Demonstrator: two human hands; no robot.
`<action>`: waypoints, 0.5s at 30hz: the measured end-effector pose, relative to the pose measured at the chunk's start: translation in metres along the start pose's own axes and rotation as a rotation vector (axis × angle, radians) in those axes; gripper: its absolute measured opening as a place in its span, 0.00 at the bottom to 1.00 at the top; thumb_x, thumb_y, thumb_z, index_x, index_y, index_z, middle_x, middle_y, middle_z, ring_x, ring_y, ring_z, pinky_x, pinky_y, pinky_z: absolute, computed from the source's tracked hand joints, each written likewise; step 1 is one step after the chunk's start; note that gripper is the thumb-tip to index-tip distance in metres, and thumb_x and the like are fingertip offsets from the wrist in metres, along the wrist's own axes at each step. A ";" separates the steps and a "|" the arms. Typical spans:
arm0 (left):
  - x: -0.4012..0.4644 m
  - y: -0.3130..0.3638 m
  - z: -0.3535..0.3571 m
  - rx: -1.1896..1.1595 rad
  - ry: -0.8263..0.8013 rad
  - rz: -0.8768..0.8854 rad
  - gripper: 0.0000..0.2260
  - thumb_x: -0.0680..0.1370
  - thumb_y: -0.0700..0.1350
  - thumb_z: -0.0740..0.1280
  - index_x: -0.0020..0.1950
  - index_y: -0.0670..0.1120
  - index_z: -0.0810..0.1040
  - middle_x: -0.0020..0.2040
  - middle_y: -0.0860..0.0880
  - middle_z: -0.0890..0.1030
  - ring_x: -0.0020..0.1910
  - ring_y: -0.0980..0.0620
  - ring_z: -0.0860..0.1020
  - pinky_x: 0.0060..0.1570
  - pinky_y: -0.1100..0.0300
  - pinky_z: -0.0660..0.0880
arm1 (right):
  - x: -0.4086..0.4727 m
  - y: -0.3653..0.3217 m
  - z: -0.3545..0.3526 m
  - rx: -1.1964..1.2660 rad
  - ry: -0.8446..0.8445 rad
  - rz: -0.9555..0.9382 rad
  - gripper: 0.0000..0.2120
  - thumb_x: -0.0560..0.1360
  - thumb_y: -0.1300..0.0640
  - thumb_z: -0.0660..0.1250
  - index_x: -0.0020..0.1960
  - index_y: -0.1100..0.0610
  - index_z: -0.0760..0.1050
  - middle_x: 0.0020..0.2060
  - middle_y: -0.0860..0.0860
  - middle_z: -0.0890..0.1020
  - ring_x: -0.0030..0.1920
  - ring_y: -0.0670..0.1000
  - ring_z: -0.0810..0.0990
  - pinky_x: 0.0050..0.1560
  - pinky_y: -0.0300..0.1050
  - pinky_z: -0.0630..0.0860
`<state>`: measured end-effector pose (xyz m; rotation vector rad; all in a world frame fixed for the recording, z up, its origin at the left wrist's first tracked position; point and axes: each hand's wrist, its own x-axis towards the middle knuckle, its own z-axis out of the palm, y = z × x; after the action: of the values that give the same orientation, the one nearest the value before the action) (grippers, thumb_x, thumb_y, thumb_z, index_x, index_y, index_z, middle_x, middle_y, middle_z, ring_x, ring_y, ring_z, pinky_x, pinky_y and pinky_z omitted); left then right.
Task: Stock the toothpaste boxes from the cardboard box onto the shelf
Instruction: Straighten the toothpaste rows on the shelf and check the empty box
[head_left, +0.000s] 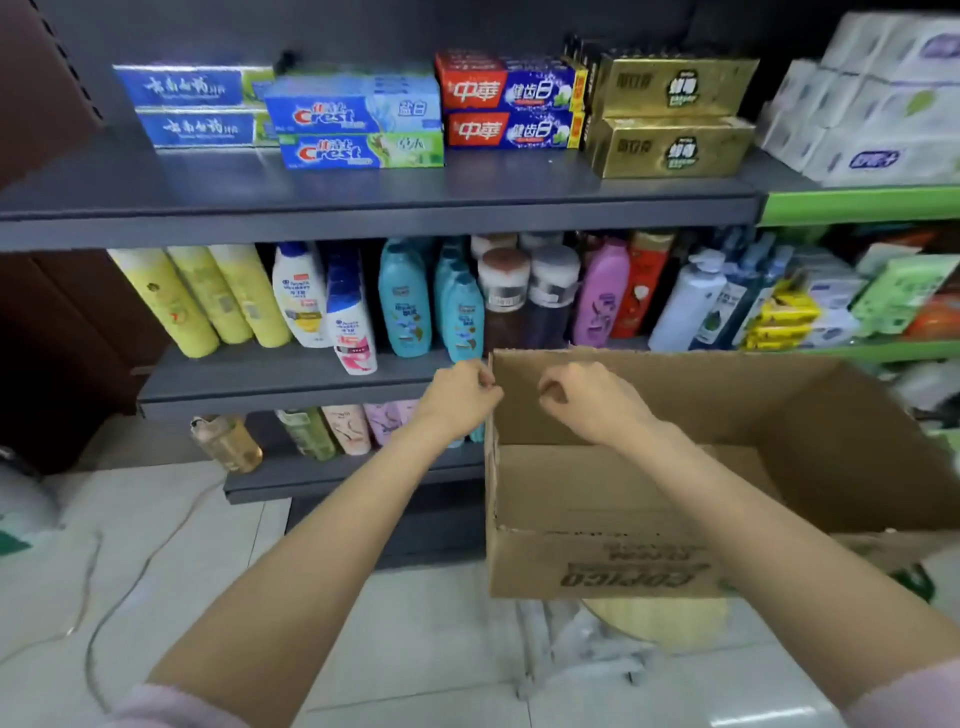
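Lots of toothpaste boxes, one big cardboard box

Top shelf (363, 200): two dark blue toothpaste boxes (192, 106), two Crest boxes (358, 122), two red and blue boxes (511, 109) and two gold boxes (670, 117) (each pair is stacked, and more may hide behind). Next shelf down: three yellow bottles (208, 299) in a row, and two teal bottles (431, 304) in front. One open cardboard box (649, 561). Two hands, a left hand (460, 392) and a right hand (592, 397).

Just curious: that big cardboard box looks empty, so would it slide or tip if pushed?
Probably light: the cardboard box shows a bare bottom. It likely flexes, being thin and open-topped. It may tip, resting on something small underneath.
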<state>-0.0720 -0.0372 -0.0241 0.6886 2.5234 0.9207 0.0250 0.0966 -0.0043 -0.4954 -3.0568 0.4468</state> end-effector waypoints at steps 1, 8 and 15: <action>-0.007 -0.001 0.009 0.005 -0.032 -0.019 0.11 0.76 0.46 0.63 0.57 0.45 0.76 0.57 0.44 0.80 0.59 0.45 0.76 0.55 0.56 0.72 | -0.009 0.004 0.008 0.006 -0.036 0.018 0.11 0.77 0.54 0.61 0.57 0.53 0.77 0.53 0.53 0.81 0.55 0.57 0.78 0.47 0.47 0.73; -0.046 -0.011 0.048 -0.047 -0.260 -0.126 0.10 0.80 0.44 0.59 0.59 0.41 0.71 0.58 0.36 0.77 0.54 0.38 0.79 0.45 0.50 0.79 | -0.059 0.012 0.049 0.071 -0.220 0.133 0.15 0.78 0.52 0.61 0.63 0.53 0.74 0.57 0.52 0.80 0.57 0.55 0.78 0.51 0.48 0.75; -0.063 -0.022 0.066 -0.121 -0.366 -0.232 0.12 0.78 0.40 0.55 0.51 0.34 0.74 0.47 0.34 0.80 0.43 0.34 0.83 0.46 0.46 0.81 | -0.102 0.015 0.074 0.083 -0.268 0.306 0.15 0.79 0.48 0.57 0.45 0.57 0.77 0.45 0.57 0.79 0.49 0.58 0.77 0.45 0.46 0.69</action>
<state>0.0046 -0.0539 -0.0758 0.4648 2.1506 0.7777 0.1227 0.0578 -0.0764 -0.9805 -3.2011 0.6981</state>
